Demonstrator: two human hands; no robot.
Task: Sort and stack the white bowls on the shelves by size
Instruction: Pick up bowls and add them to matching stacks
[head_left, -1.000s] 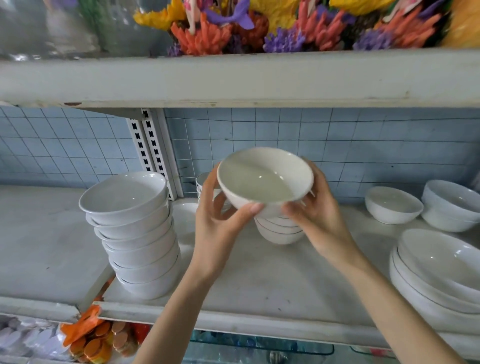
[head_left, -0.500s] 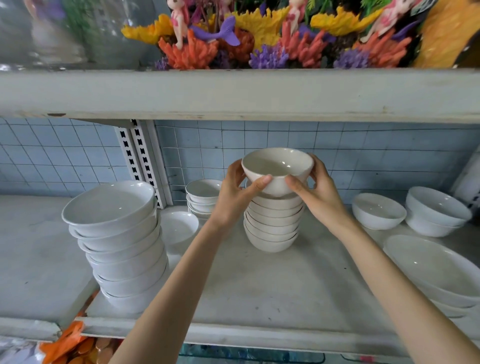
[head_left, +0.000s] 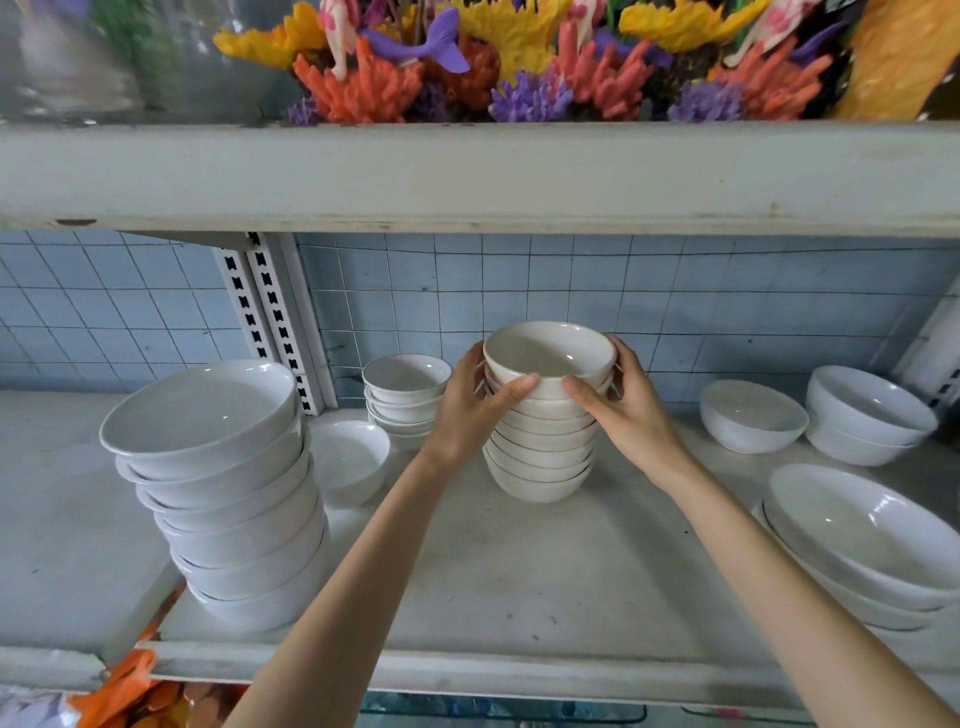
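The top bowl (head_left: 549, 358) is being gripped from both sides by the left hand (head_left: 475, 410) and right hand (head_left: 626, 410), fingers curled round its wall, directly atop the middle stack (head_left: 540, 457). Release is being advised only once it sits level and centred there.

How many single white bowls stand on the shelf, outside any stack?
2. One single white ceramic bowl stands beside the tall left stack; the other single bowl stands right of the right hand. Stacks may hide more.
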